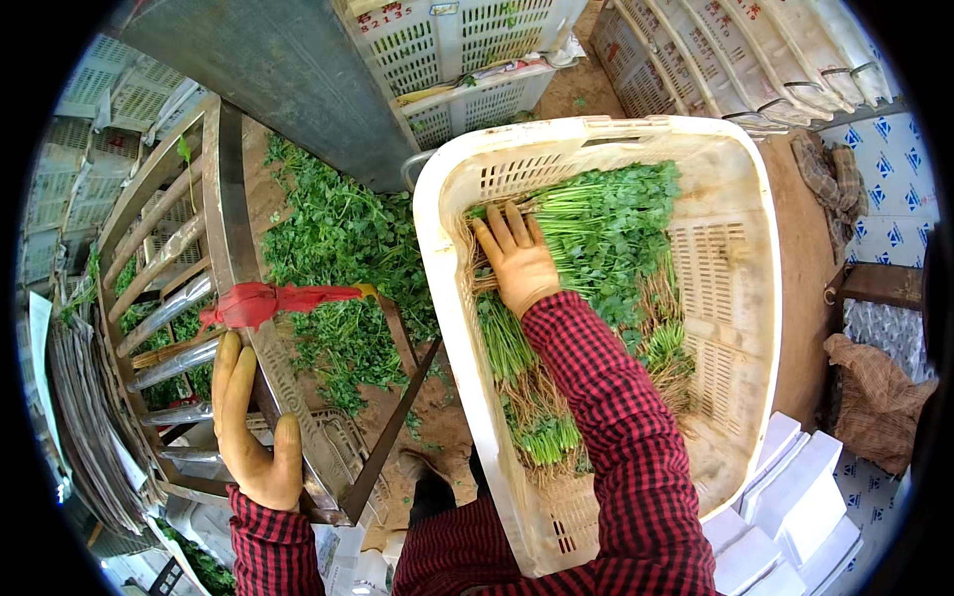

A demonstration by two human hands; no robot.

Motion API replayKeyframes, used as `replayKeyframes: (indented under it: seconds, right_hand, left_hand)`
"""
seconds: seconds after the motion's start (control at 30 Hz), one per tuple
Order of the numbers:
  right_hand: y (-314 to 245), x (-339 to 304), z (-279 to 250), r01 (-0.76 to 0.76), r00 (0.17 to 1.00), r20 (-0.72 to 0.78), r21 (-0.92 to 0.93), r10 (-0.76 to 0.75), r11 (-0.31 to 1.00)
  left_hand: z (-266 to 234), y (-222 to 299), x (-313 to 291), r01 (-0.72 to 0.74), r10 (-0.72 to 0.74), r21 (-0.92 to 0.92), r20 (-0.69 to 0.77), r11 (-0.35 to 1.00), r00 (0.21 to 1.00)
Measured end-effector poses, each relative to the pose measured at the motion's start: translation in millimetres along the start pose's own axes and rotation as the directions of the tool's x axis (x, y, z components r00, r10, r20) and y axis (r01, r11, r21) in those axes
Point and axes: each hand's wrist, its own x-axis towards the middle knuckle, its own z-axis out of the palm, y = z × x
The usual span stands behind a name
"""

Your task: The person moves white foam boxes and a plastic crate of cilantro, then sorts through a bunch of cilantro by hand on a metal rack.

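Note:
My right hand (pixel 519 260), in a tan glove, lies flat with fingers spread on bunches of coriander-like greens (pixel 596 214) inside a large white plastic basket (pixel 772 298). Green stems and pale roots show; further bunches (pixel 547 439) lie lower down in the basket. At the left, my gloved left hand (pixel 253 427) rests against the edge of a metal rack (pixel 234 189), its fingers stretched out and the thumb apart. Just above those fingertips, a red wrap (pixel 258 303) is tied around the rack. Neither hand grips anything visible.
Loose greens (pixel 338 258) cover the ground between rack and basket. Beyond stand a grey metal panel (pixel 268 70) and stacked white crates (pixel 447 50). White foam-like boxes (pixel 795 507) sit at the lower right, near a brown cloth (pixel 874 392).

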Motion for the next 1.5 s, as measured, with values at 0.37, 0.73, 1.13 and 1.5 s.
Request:
replayKeyframes:
  seconds: [0.37,0.73,1.13,1.5]
  right_hand:
    - [19.8,12.9,-30.3,0.108,0.993,0.037,0.111,-0.113,0.988]
    - [-2.0,54.3,-26.7,-0.139,0.968,0.210,-0.014,0.138,0.990]
    - [-2.5,62.6,-9.9,-0.201,0.957,0.184,-0.143,0.226,0.969]
    - [93.2,-70.2,-99.4,-0.204,0.858,-0.399,0.311,0.323,0.928]
  left_hand:
    - [3.4,-1.4,-1.6,0.037,-0.038,-0.027,-0.050,0.999,0.998]
    - [6.6,-2.0,-3.0,0.034,-0.037,-0.052,-0.068,0.998,0.997]
    - [4.6,-3.4,1.9,0.016,-0.018,-0.048,-0.060,0.999,0.998]
    - [1.3,3.3,3.5,0.051,-0.055,-0.056,-0.071,0.997,0.996]
